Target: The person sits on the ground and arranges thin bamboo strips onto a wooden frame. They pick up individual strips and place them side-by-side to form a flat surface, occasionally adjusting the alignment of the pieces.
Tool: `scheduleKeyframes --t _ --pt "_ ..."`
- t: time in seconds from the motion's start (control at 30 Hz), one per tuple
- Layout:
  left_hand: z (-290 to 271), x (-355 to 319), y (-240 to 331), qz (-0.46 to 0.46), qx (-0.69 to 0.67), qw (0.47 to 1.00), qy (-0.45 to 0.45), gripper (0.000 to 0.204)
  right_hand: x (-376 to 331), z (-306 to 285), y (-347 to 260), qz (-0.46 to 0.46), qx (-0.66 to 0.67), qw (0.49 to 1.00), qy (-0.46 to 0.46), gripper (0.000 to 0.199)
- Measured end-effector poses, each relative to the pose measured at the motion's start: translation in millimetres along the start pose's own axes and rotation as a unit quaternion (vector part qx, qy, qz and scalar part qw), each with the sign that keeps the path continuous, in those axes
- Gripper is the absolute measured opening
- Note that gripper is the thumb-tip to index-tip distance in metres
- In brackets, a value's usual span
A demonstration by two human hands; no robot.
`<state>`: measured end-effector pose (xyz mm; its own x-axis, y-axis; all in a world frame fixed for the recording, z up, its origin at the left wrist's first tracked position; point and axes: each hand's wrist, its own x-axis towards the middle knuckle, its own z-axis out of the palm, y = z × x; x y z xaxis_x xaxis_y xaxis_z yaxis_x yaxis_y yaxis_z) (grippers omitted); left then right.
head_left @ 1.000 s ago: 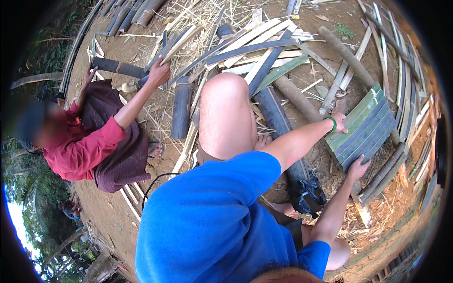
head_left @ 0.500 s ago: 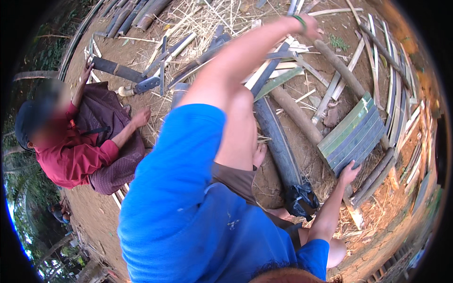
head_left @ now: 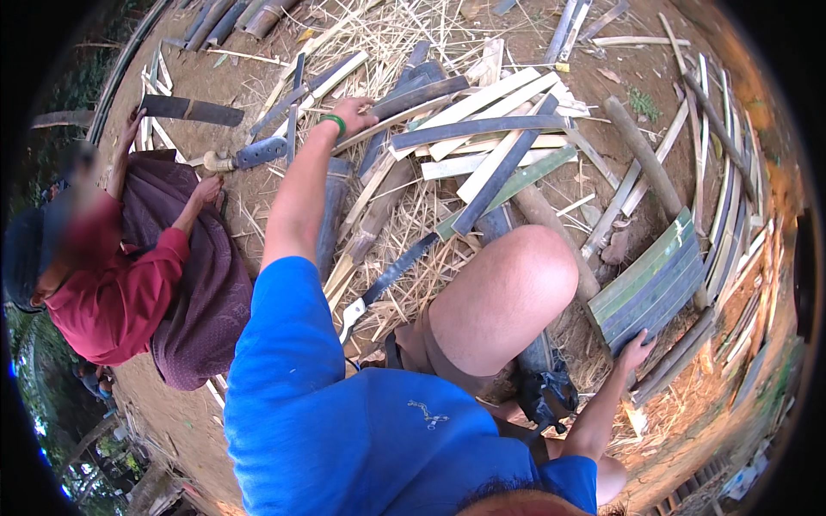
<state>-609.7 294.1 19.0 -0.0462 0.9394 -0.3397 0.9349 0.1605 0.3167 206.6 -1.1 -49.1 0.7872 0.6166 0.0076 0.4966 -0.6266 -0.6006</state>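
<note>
My left hand (head_left: 351,116), a green band at its wrist, reaches out over the pile with its fingers apart. Its fingertips are at the end of a dark split bamboo piece (head_left: 422,99); whether they touch it I cannot tell. My right hand (head_left: 635,351) is closed on the lower edge of a bamboo slat panel (head_left: 650,275). Green and dark slats lie side by side in that panel, which leans on round poles (head_left: 647,163). Pale and dark bamboo strips (head_left: 482,133) are heaped in the middle. Nearer me lies a knife with a white handle (head_left: 351,320).
At the left a person in a red shirt (head_left: 120,275) holds a dark bamboo piece (head_left: 194,110), one hand near a wooden-handled blade (head_left: 245,155). A dark bag (head_left: 546,396) lies by my bent knee (head_left: 516,275). Long strips (head_left: 727,172) curve along the right.
My left hand has swung from the far right across the strips to the left. My knee now shows farther right. The other person's lower hand has moved toward the wooden-handled blade.
</note>
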Motion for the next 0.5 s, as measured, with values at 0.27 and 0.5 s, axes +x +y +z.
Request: scheduleKeyframes --t 0.27,0.5 --pt "10 -22 41 0.106 -0.048 0.96 0.256 0.028 2 7 3 -0.009 0.029 0.999 -0.014 0.065" --pt "-18 -60 129 0.231 -0.051 0.81 0.537 0.023 2 2 -3 -0.012 -0.002 1.0 0.001 0.064"
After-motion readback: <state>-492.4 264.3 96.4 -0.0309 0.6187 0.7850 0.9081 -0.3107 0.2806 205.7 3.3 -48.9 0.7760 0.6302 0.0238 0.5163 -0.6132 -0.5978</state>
